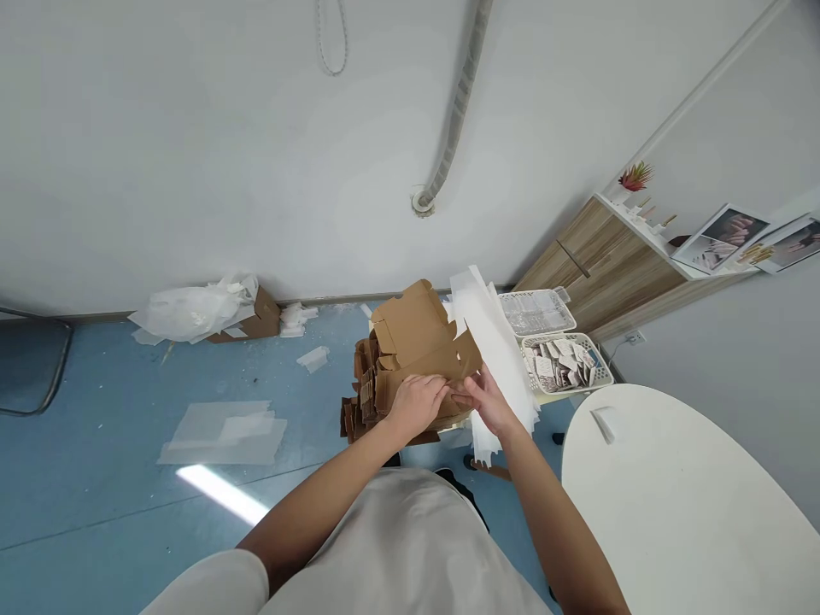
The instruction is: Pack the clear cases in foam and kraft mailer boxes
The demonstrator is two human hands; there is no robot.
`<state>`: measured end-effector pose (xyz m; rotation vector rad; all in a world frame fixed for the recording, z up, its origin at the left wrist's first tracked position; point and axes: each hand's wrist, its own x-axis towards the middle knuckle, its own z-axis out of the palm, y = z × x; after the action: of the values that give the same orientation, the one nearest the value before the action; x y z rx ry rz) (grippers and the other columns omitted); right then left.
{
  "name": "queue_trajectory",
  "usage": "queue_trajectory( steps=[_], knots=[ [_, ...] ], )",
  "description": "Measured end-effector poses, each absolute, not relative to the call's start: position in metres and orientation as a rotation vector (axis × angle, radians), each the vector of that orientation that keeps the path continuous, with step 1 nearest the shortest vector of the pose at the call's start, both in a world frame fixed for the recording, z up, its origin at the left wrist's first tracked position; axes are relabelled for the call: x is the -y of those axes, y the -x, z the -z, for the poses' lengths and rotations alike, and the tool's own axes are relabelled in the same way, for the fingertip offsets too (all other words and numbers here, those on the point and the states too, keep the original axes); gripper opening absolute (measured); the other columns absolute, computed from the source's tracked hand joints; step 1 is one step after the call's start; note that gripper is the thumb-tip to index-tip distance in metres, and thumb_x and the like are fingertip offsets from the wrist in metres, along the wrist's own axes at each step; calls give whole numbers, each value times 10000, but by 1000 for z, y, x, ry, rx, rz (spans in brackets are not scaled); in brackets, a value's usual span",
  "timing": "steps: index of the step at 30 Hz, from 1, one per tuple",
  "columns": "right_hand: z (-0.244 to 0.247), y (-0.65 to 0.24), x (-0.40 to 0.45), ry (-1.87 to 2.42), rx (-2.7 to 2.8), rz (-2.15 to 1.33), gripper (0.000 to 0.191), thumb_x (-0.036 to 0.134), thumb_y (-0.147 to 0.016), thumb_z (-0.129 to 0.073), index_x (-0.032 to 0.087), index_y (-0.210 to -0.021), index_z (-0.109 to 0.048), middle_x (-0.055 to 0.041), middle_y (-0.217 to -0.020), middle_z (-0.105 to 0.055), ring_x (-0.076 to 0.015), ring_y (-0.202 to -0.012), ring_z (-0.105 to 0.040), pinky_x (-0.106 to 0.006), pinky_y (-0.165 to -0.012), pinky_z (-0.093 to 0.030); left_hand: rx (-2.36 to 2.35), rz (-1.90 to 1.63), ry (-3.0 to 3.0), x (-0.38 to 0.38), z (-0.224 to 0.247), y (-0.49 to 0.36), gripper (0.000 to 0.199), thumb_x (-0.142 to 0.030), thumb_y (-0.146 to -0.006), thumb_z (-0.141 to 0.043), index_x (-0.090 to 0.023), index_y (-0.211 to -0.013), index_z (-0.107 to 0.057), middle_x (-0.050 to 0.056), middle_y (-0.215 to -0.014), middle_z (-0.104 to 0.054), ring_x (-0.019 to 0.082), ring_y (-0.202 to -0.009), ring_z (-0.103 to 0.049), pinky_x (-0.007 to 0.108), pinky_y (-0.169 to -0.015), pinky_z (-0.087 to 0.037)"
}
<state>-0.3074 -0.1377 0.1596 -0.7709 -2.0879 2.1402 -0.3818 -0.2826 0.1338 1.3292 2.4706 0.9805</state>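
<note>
A brown cardboard box blank (413, 325), partly folded, lies on top of a pile of flat cardboard pieces (367, 384). My left hand (418, 403) rests on the cardboard's near part, its fingers together and bent over a flap. Just to the right, my right hand (487, 400) pinches the near right corner of the same cardboard between thumb and fingers. The two hands are close together. Right beside the pile, a stack of white sheets (490, 342) hangs toward the near side.
Behind the sheets are a white basket (538, 312) and another basket with small packets (567, 363). A round white table (679, 504) stands at the right, a wooden cabinet (589, 256) behind it. A box with white wrapping (261, 316) and loose sheets (224, 431) lie on the floor.
</note>
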Motion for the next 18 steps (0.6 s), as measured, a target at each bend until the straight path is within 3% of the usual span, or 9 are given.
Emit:
queue_trajectory(
  steps=[5,8,13,16,18],
  knots=[
    [-157,306,137,923,2143,-1968,533,457,-726,-521,257,-1211,-424,-55,-1132,-556,-197,-860,-579,-285,-567,-522,-2248,-1013,-1477,271,-135,366,372,-316,-899,-245,-185,-899,-594,75,-899,-623,190,-868,-548,353,-835,-358],
    [-151,297,131,1045,2164,-1852,448,405,-734,-495,229,-1146,-484,-56,-1084,-575,-196,-831,-573,-257,-501,-515,-2179,-1022,-1467,269,-140,358,340,-393,-866,-335,-201,-982,-590,72,-989,-619,206,-957,-531,395,-945,-289],
    [-145,269,109,1140,1952,-1826,452,447,-745,-473,246,-1150,-483,-44,-1139,-523,-202,-916,-545,-248,-495,-535,-2505,-987,-1176,275,-149,367,561,-507,-789,-427,-206,-1261,-398,97,-1361,-350,305,-1264,-249,524,-1031,-47],
    [-138,243,89,1185,1760,-1816,509,496,-730,-492,258,-1179,-471,-41,-1195,-481,-211,-943,-553,-253,-514,-549,-2642,-1050,-779,271,-143,378,746,-503,-763,-477,-175,-1362,-177,137,-1430,-177,323,-1303,-145,537,-1017,-111],
    [-131,223,78,1217,1581,-1831,552,537,-728,-484,268,-1208,-442,-38,-1230,-460,-217,-942,-568,-270,-525,-554,-2465,-1148,-684,261,-135,379,806,-465,-741,-535,-152,-1367,-134,166,-1403,-238,298,-1268,-263,468,-998,-245]
  ],
)
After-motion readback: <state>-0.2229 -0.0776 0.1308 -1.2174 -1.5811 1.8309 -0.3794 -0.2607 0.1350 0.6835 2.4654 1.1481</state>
